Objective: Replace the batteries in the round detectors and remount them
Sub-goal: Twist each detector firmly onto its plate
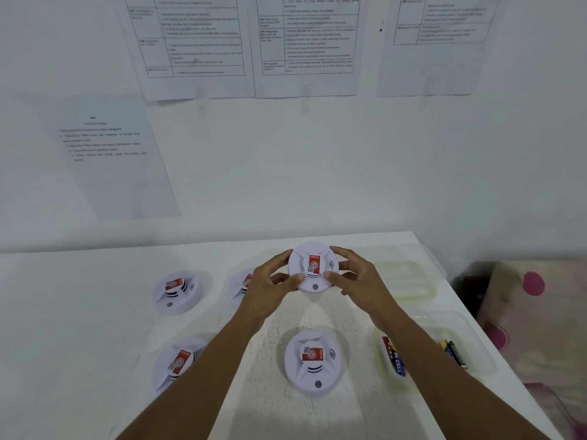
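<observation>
Currently both hands, left hand (273,285) and right hand (355,281), gripping round white plastic detector with red label (313,268) by rim, raised above white tabletop (95,312), likely twisting it to reach battery bay.

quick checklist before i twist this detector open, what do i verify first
1. Left hand and right hand both grip the detector by its rim: ok.
2. Detector held above the table, front side facing the camera: ok.
3. Batteries lie in the tray on the right, likely within reach: ok.
4. Those batteries are fresh ones: cannot tell.
5. Back of the detector, where it would open: hidden, cannot tell.
</observation>
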